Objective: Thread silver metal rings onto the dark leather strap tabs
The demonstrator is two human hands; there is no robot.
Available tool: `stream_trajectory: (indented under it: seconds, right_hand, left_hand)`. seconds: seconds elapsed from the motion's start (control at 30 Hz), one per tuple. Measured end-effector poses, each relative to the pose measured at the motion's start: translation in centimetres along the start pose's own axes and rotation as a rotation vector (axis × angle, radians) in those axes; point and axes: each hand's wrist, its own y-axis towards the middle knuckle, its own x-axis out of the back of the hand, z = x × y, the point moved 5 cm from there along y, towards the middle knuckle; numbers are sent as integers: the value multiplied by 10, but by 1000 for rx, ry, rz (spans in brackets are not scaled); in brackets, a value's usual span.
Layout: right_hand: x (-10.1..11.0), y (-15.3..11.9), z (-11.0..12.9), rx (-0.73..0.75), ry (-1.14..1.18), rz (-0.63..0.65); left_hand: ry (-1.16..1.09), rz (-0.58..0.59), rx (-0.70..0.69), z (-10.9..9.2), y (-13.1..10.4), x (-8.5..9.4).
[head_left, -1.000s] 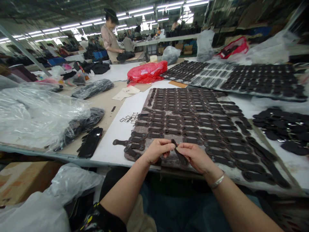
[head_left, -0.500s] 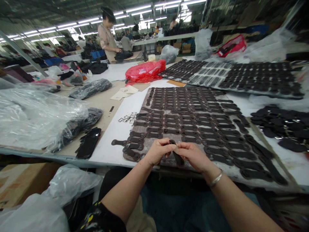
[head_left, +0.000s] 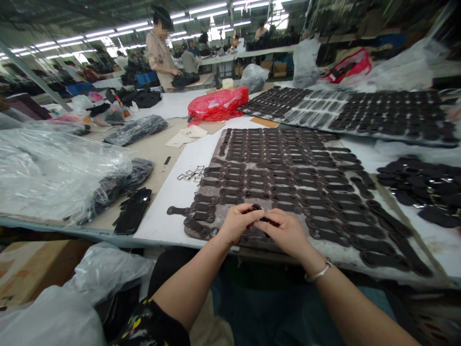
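Observation:
A dark dumbbell-shaped strap tab [head_left: 257,207] is pinched between my two hands over the front edge of the board. My left hand [head_left: 234,224] is closed on its left side, thumb and forefinger together. My right hand [head_left: 287,232] is closed on the other side, its fingers partly hiding the tab, which looks bent. Whether a metal piece is in it I cannot make out. Beneath and beyond my hands, rows of similar strap tabs [head_left: 284,197] lie on a grey board [head_left: 225,211]. Rectangular metal loops [head_left: 190,175] are heaped left of the board.
A black phone [head_left: 134,211] and a clear plastic bag [head_left: 65,158] lie to the left. Further back are a red plastic bag [head_left: 218,103] and another board of dark pieces [head_left: 392,113]. Dark pieces with metal parts [head_left: 421,182] are piled right. A co-worker [head_left: 160,53] stands across the tables.
The strap tab's lower end, which hung down between my hands, is now drawn up and bent among my fingers. My right hand has shifted its grip; my left has barely moved.

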Motion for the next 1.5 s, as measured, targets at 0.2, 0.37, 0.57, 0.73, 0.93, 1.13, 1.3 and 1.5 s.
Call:
stream_trajectory:
  seconds: [0.2,0.37,0.57,0.73,0.93,1.13,1.3,1.5]
  right_hand:
    - [1,0,1,34,29,-61]
    - [13,0,-5,25,21,-189]
    - [28,-1,-10,29,-70,-279]
    - [28,-3,-10,95,-217,-261]
    - [24,-4,-12,110,-305,-214]
    - [19,-4,-13,128,-336,-177]
    - [16,-4,-13,110,-312,-133]
    - [10,-2,-7,112,-237,-35]
  left_hand:
    - [-71,-5,20,3,0,-1]
    - [-339,110,164,1,-2,-5]
    - [-477,1,193,-1,3,6]
    - [-529,-6,189,0,4,8]
    - [-579,21,184,0,4,7]
    - [-588,5,170,-3,4,8]
    - [-629,16,150,-5,4,10]
    - [-695,2,123,-3,3,4]
